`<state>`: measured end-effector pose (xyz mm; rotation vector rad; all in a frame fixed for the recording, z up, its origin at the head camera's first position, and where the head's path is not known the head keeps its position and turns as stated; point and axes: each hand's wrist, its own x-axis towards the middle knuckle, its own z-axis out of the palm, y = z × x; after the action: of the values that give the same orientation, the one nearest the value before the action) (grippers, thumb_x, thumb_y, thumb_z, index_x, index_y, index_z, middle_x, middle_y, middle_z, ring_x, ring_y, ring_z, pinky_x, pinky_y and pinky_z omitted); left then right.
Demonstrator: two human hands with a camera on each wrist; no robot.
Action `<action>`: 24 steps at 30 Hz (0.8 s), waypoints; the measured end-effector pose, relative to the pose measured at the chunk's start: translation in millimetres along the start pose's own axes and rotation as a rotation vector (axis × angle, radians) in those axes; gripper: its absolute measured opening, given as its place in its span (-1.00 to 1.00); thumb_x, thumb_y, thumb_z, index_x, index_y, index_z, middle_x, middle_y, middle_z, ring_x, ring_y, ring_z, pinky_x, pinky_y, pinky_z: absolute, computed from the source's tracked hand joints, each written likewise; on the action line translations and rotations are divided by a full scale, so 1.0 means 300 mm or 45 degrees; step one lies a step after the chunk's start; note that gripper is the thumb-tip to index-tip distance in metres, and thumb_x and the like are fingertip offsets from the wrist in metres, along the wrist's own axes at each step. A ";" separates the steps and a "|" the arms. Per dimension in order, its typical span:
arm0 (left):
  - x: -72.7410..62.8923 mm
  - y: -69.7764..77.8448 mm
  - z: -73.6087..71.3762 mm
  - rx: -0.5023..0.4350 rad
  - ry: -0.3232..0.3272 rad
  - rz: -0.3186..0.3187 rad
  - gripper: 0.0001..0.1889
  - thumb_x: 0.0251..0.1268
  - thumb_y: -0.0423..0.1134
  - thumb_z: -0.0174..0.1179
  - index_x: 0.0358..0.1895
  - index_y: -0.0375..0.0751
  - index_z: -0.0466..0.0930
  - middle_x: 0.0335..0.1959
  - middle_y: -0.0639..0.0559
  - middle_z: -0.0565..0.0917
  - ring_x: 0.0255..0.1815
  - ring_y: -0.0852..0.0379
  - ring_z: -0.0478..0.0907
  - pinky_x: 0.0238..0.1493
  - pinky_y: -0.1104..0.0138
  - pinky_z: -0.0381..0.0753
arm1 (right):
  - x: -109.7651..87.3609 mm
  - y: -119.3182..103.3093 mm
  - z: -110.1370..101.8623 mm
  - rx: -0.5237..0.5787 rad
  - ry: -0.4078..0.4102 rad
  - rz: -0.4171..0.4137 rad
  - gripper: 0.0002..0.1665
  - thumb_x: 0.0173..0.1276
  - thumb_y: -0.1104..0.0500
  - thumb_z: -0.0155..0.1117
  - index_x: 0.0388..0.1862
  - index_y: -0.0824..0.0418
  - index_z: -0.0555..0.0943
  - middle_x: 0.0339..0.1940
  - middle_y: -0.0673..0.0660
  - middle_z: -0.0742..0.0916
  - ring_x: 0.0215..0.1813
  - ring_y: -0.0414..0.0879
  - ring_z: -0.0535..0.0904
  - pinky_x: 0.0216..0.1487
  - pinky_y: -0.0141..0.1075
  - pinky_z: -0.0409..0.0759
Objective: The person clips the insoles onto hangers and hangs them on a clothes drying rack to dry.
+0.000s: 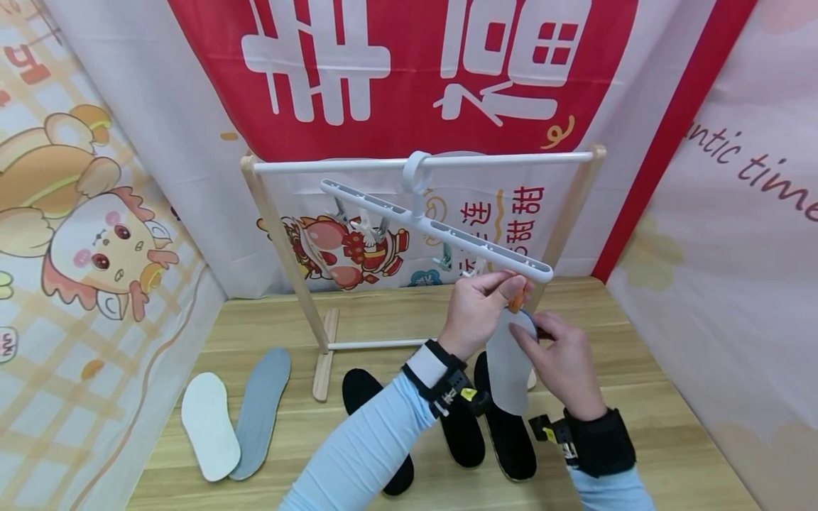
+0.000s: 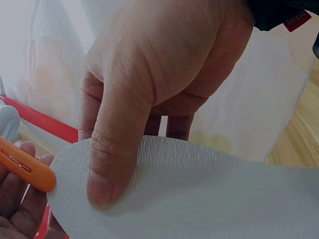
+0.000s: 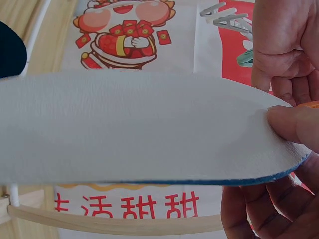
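My left hand [image 1: 471,310] pinches an orange clip [image 1: 516,301] below the right end of a grey-white clip hanger [image 1: 476,245]. The thumb and fingers of my right hand [image 1: 570,360] grip a light grey insole [image 1: 509,365] near its upper end. It hangs downward, with a blue edge showing in the right wrist view. In the left wrist view, the tip of the orange clip [image 2: 31,170] meets the insole's end [image 2: 199,194]; whether its jaws bite on it I cannot tell.
The hanger's hook loops over the white bar [image 1: 511,161] of a wooden rack [image 1: 281,248]. Other clips [image 1: 367,226] dangle from it. Several black insoles [image 1: 463,433] lie below, and a white insole [image 1: 209,426] overlaps a grey-blue insole [image 1: 263,411] at left.
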<state>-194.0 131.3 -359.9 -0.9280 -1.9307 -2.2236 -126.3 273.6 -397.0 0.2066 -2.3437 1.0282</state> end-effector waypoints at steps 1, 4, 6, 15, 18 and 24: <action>0.000 0.000 0.000 0.004 0.001 0.004 -0.71 0.42 -0.14 0.17 -0.10 -0.29 0.74 -0.27 0.00 0.78 -0.21 0.20 0.68 -0.17 0.33 0.63 | 0.001 0.000 0.000 -0.003 -0.002 0.006 -0.79 0.22 0.31 0.48 -0.16 0.36 0.74 -0.29 0.18 0.76 -0.29 0.00 0.69 -0.23 -0.11 0.72; 0.000 0.001 0.000 0.008 0.005 0.007 -0.71 0.42 -0.13 0.17 -0.11 -0.29 0.75 -0.27 0.01 0.78 -0.20 0.21 0.67 -0.17 0.34 0.61 | 0.004 -0.002 -0.001 0.001 -0.009 0.022 -0.77 0.22 0.30 0.49 -0.15 0.37 0.74 -0.26 0.21 0.77 -0.26 0.05 0.71 -0.22 0.01 0.71; 0.000 0.000 0.000 0.011 0.007 0.011 -0.71 0.42 -0.13 0.18 -0.11 -0.29 0.75 -0.27 0.01 0.78 -0.19 0.22 0.67 -0.17 0.35 0.60 | 0.008 -0.003 -0.002 -0.003 -0.010 0.027 -0.76 0.21 0.30 0.49 -0.16 0.38 0.74 -0.25 0.22 0.77 -0.25 0.07 0.72 -0.22 0.02 0.70; 0.000 0.002 0.001 0.003 0.016 0.006 -0.71 0.41 -0.13 0.20 -0.11 -0.30 0.75 -0.27 0.02 0.78 -0.16 0.23 0.68 -0.13 0.34 0.61 | 0.024 -0.016 -0.009 -0.013 0.015 0.000 -0.78 0.15 0.33 0.53 -0.22 0.40 0.75 -0.29 0.25 0.78 -0.26 0.11 0.73 -0.24 0.04 0.69; 0.000 0.004 0.000 0.009 0.019 0.003 -0.71 0.41 -0.13 0.20 -0.11 -0.29 0.75 -0.27 0.02 0.78 -0.14 0.24 0.68 -0.08 0.34 0.61 | 0.026 -0.021 -0.013 -0.005 0.011 0.022 -0.78 0.15 0.32 0.53 -0.22 0.39 0.75 -0.30 0.24 0.79 -0.27 0.11 0.72 -0.24 0.05 0.70; 0.001 0.005 0.001 -0.014 0.022 -0.008 -0.71 0.40 -0.14 0.21 -0.11 -0.31 0.75 -0.27 0.00 0.78 -0.14 0.23 0.69 -0.03 0.33 0.63 | 0.029 -0.029 -0.015 -0.017 0.020 0.051 -0.78 0.16 0.28 0.54 -0.22 0.36 0.76 -0.32 0.21 0.79 -0.28 0.08 0.71 -0.23 -0.01 0.71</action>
<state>-193.4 131.4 -358.4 -0.9022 -1.9183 -2.2407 -128.4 271.6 -384.1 0.1469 -2.3485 1.0292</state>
